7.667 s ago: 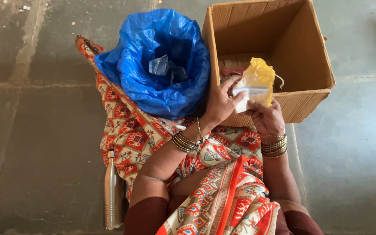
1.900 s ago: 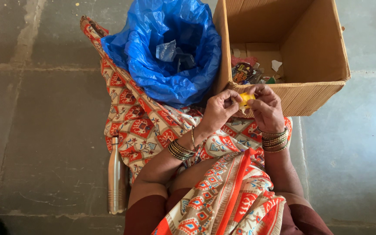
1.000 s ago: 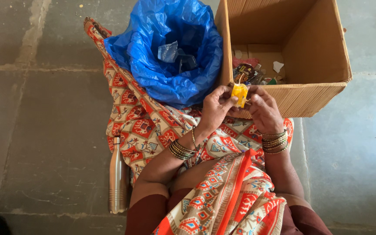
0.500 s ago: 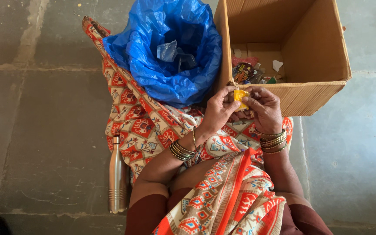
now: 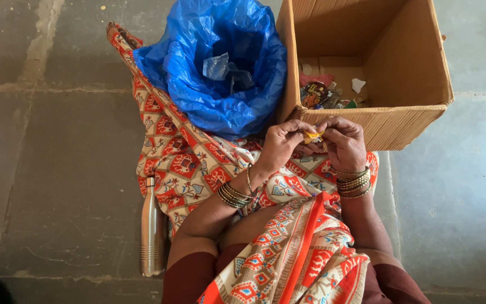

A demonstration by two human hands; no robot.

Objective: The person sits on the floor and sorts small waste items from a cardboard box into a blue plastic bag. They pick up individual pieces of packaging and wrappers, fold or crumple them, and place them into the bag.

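1. Yellow, thin and crumpled, the scrap (image 5: 312,136) in the head view looks like film or wrapper; I judge it very light, soft and a little slippery, best pinched at its edges with fingertips.
2. It sits between both hands, just in front of the cardboard box (image 5: 417,115). The left hand (image 5: 281,145) is closed on its left side, the right hand (image 5: 344,143) pinches its right side.
3. Only a small folded bit shows; the rest is hidden by fingers.
4. A blue bag (image 5: 220,67) lies beside the box, and a steel bottle (image 5: 152,233) on the floor.
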